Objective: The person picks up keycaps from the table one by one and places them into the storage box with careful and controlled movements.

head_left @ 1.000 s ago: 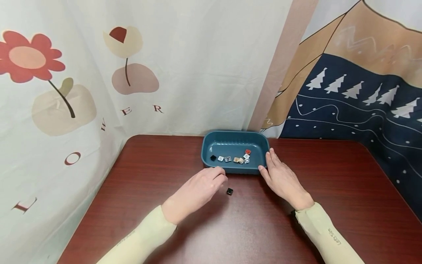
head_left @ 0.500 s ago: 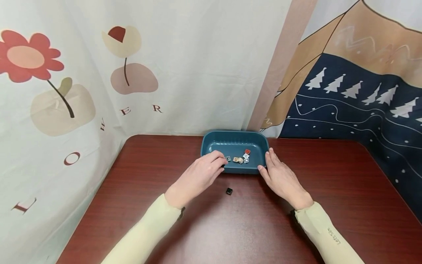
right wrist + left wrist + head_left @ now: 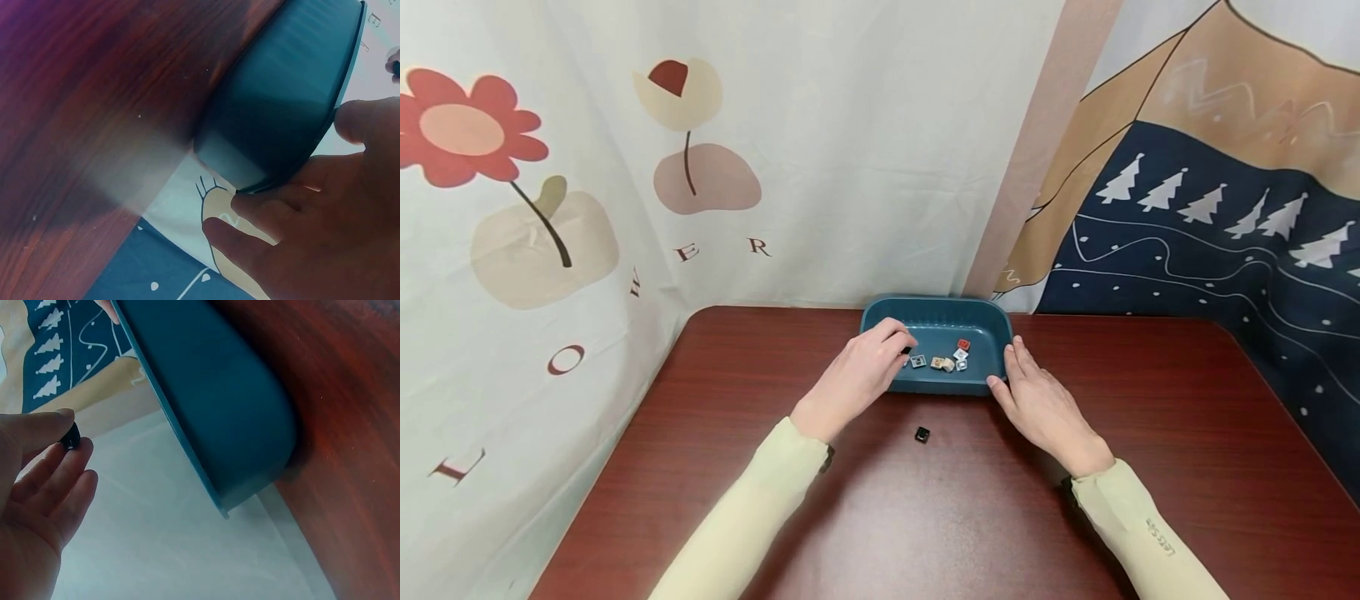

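Note:
My left hand (image 3: 865, 367) is over the left part of a teal tray (image 3: 936, 388). Between its thumb and fingers it pinches a small black keycap (image 3: 71, 436), held above the rim in the left wrist view. Flat along the tray's right end lies my right hand (image 3: 1047, 412), its fingers straight against the outside and the thumb at the front rim. Inside the tray are several small keycaps: a red one (image 3: 963, 344), a grey one (image 3: 918, 361), a beige one (image 3: 937, 363) and white ones (image 3: 960, 354). The left hand hides part of the tray floor.
Another black keycap (image 3: 922, 434) lies on the dark red wooden table (image 3: 970, 517) in front of the tray. Behind the tray, a printed curtain (image 3: 850, 167) hangs at the table's back edge.
My left hand has moved from in front of the tray, over its rim to the tray's left part, and now has a black keycap in its fingers. The right hand has stayed put.

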The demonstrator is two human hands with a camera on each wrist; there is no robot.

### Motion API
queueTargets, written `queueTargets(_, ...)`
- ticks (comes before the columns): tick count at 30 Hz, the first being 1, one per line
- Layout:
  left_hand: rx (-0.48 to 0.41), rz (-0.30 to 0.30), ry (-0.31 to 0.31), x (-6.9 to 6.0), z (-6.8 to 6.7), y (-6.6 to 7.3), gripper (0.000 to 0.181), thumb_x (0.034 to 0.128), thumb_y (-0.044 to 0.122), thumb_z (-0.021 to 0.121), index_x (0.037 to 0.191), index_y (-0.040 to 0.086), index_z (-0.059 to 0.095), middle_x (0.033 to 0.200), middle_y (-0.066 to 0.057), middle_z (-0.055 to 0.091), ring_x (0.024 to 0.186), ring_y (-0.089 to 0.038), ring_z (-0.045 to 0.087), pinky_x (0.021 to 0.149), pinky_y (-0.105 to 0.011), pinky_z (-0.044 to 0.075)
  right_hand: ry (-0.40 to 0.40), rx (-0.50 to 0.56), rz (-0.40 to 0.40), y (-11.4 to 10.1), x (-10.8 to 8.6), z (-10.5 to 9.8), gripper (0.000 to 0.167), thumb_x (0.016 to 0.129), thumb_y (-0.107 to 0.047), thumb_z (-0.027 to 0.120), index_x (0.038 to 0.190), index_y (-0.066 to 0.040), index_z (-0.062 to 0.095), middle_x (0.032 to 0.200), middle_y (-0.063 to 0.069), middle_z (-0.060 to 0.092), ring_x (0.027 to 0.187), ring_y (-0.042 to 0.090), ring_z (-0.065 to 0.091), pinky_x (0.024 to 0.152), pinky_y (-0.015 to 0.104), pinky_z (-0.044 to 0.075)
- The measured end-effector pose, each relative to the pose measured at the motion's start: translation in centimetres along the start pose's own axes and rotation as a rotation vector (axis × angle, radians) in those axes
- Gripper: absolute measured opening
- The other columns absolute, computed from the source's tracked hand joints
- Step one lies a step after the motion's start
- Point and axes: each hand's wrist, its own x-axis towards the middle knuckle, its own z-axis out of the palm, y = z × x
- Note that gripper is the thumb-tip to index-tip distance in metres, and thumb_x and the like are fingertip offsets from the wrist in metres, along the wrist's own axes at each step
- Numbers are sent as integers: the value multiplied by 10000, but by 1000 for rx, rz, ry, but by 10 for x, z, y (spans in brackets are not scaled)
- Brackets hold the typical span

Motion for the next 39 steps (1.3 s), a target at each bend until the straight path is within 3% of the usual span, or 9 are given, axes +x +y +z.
queueTargets(10, 120, 32, -40, 11, 6, -7, 176, 928, 17, 764, 1094, 26, 707, 1098, -88, 649, 974, -216, 659, 860, -292, 553, 1, -3, -5, 0, 0, 0, 686, 1095, -332, 507, 1538, 156, 319, 1655, 311, 206, 1503, 456, 299, 1140, 617, 343)
queueTargets(26, 126, -122, -126, 16, 25, -17, 177, 925, 83, 790, 1084, 16, 750, 1011, -98, 671, 887, -224, 681, 754, -329, 585, -12, 8, 5, 0, 0, 1, 697, 1097, -345, 498, 1545, 153, 305, 1662, 304, 185, 1508, 452, 288, 1145, 614, 338)
queueTargets(39, 135, -163, -168, 10, 34, -30, 195, 935, 41, 765, 1127, 16, 745, 1084, -125, 665, 908, -257, 701, 762, -335, 597, -22, -2, 10, 3, 1, 2, 715, 1091, -355, 504, 1554, 146, 288, 1666, 298, 181, 1517, 449, 271, 1146, 609, 338)
